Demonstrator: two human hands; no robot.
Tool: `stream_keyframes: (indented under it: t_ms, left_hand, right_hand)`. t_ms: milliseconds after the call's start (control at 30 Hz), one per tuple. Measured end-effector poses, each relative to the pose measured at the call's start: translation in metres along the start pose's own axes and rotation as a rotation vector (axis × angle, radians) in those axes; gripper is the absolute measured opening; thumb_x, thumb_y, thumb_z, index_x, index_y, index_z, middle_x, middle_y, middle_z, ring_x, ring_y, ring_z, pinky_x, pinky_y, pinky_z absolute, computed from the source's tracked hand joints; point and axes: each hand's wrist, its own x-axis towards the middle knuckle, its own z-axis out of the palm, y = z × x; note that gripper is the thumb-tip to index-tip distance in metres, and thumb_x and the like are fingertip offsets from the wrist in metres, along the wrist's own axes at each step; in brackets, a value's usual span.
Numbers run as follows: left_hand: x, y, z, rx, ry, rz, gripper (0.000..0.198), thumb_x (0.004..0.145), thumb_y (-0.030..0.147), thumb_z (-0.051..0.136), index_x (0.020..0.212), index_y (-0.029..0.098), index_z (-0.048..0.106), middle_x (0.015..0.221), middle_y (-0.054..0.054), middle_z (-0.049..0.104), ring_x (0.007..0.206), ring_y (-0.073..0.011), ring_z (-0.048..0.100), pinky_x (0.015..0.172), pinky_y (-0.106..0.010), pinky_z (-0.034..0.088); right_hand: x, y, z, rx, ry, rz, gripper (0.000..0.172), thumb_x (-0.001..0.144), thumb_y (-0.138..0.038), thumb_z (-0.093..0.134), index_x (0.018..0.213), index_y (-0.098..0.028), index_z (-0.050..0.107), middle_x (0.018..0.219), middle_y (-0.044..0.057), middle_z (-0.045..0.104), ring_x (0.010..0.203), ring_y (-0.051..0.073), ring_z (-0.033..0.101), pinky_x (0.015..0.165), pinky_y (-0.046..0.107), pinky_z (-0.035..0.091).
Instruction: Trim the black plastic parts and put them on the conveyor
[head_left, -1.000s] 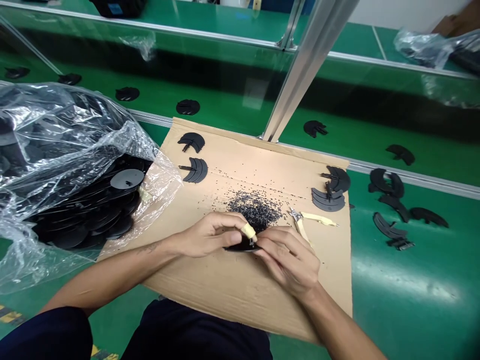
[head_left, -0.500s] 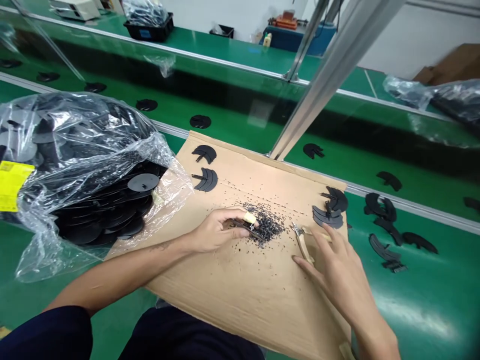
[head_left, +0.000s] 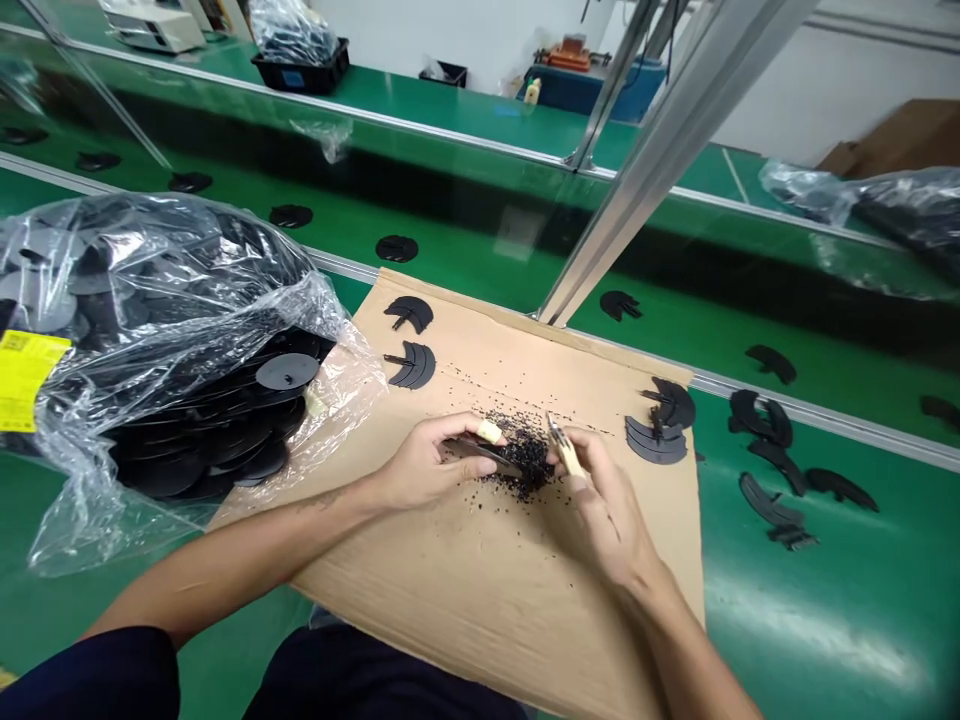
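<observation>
My left hand (head_left: pixel 435 462) pinches a flat black plastic part (head_left: pixel 491 458) by its edge, tilted above a pile of tiny black plastic bits (head_left: pixel 531 462). Yellow tape wraps one of its fingertips. My right hand (head_left: pixel 604 495) is closed around a pair of nippers (head_left: pixel 566 448) with pale handles, their metal jaws pointing up and away from me. The nippers are just right of the pile, apart from the black part. Beneath both hands lies a cardboard sheet (head_left: pixel 480 600). The far end of the held part is partly hidden against the dark bits.
At left, a clear plastic bag (head_left: pixel 172 270) spills black discs (head_left: pixel 202 430). Curved black pieces (head_left: pixel 412 365) lie on the cardboard's left, others (head_left: pixel 656 438) at its right, more (head_left: pixel 772 495) on the green table. A metal post (head_left: pixel 645 170) rises beyond the cardboard.
My right hand has picked up the nippers from the cardboard and moved left toward the pile. My left hand keeps the black part in nearly the same place.
</observation>
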Motion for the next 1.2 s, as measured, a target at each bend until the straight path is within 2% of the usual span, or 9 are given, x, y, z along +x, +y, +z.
stream_keyframes:
  t_ms: [133, 233, 367, 567, 767, 933, 1000, 1100, 1200]
  left_hand:
    - [0.001, -0.001, -0.001, 0.086, -0.012, 0.061, 0.019, 0.083, 0.025, 0.078, 0.098, 0.014, 0.074, 0.095, -0.007, 0.077, 0.090, -0.0171, 0.073, 0.083, -0.028, 0.061]
    - [0.000, -0.001, -0.001, 0.143, -0.041, 0.108, 0.019, 0.084, 0.025, 0.078, 0.099, 0.014, 0.074, 0.096, -0.007, 0.077, 0.090, -0.0173, 0.073, 0.084, -0.029, 0.060]
    - [-0.001, 0.000, -0.001, 0.201, -0.068, 0.135, 0.018, 0.084, 0.025, 0.078, 0.098, 0.014, 0.075, 0.094, -0.008, 0.077, 0.089, -0.0169, 0.073, 0.084, -0.028, 0.060]
    - [-0.001, 0.000, -0.001, 0.226, -0.126, 0.165, 0.016, 0.086, 0.025, 0.076, 0.099, 0.015, 0.075, 0.094, -0.008, 0.076, 0.088, -0.0161, 0.072, 0.083, -0.029, 0.059]
    - [-0.004, -0.002, -0.001, 0.199, -0.136, 0.166, 0.019, 0.087, 0.029, 0.076, 0.098, 0.014, 0.074, 0.091, -0.008, 0.075, 0.085, -0.0169, 0.070, 0.079, -0.030, 0.058]
    - [-0.004, 0.001, 0.000, 0.198, -0.127, 0.167, 0.018, 0.087, 0.026, 0.076, 0.101, 0.015, 0.073, 0.094, -0.008, 0.074, 0.088, -0.0165, 0.069, 0.081, -0.029, 0.057]
    - [-0.003, 0.003, 0.000, 0.239, -0.152, 0.204, 0.020, 0.088, 0.025, 0.074, 0.106, 0.015, 0.072, 0.096, -0.008, 0.074, 0.089, -0.0166, 0.068, 0.080, -0.030, 0.056]
    - [-0.001, 0.004, -0.001, 0.420, -0.179, 0.337, 0.023, 0.088, 0.024, 0.074, 0.111, 0.018, 0.072, 0.094, -0.007, 0.074, 0.089, -0.0178, 0.066, 0.080, -0.033, 0.055]
    - [0.001, 0.004, -0.004, 0.584, -0.145, 0.446, 0.019, 0.090, 0.021, 0.071, 0.109, 0.020, 0.073, 0.096, -0.007, 0.076, 0.090, -0.0183, 0.065, 0.082, -0.036, 0.053]
  right_hand:
    - [-0.005, 0.004, 0.015, -0.016, 0.006, -0.116, 0.030, 0.101, -0.038, 0.044, 0.124, -0.020, 0.053, 0.100, 0.010, 0.063, 0.085, 0.022, 0.061, 0.072, 0.035, 0.051]
    - [-0.009, 0.009, 0.015, -0.083, 0.042, -0.208, 0.024, 0.097, -0.033, 0.054, 0.116, -0.019, 0.056, 0.095, 0.010, 0.063, 0.083, 0.023, 0.060, 0.071, 0.037, 0.051]
    - [-0.010, 0.012, 0.012, -0.149, 0.081, -0.286, 0.027, 0.095, -0.033, 0.059, 0.117, -0.017, 0.055, 0.096, 0.011, 0.065, 0.083, 0.024, 0.060, 0.071, 0.038, 0.052]
    - [-0.011, 0.011, 0.010, -0.224, 0.083, -0.305, 0.028, 0.096, -0.034, 0.060, 0.118, -0.016, 0.058, 0.091, 0.010, 0.066, 0.077, 0.022, 0.060, 0.067, 0.036, 0.051]
    - [-0.015, 0.007, 0.007, -0.273, 0.091, -0.311, 0.021, 0.097, -0.031, 0.060, 0.111, -0.016, 0.062, 0.079, 0.006, 0.064, 0.066, 0.018, 0.057, 0.060, 0.031, 0.046]
    - [-0.015, 0.008, 0.010, -0.235, 0.131, -0.292, 0.021, 0.097, -0.030, 0.061, 0.112, -0.016, 0.060, 0.084, 0.007, 0.066, 0.070, 0.018, 0.060, 0.063, 0.031, 0.048]
    - [-0.014, 0.010, 0.011, -0.297, 0.159, -0.285, 0.024, 0.097, -0.032, 0.060, 0.115, -0.015, 0.060, 0.087, 0.009, 0.067, 0.073, 0.020, 0.060, 0.065, 0.033, 0.049]
    - [-0.014, 0.011, 0.013, -0.399, 0.175, -0.293, 0.029, 0.095, -0.035, 0.062, 0.116, -0.015, 0.061, 0.089, 0.010, 0.068, 0.076, 0.022, 0.060, 0.067, 0.035, 0.049]
    - [-0.014, 0.009, 0.013, -0.328, 0.178, -0.263, 0.028, 0.094, -0.034, 0.063, 0.116, -0.016, 0.061, 0.092, 0.010, 0.069, 0.078, 0.022, 0.061, 0.068, 0.035, 0.050]
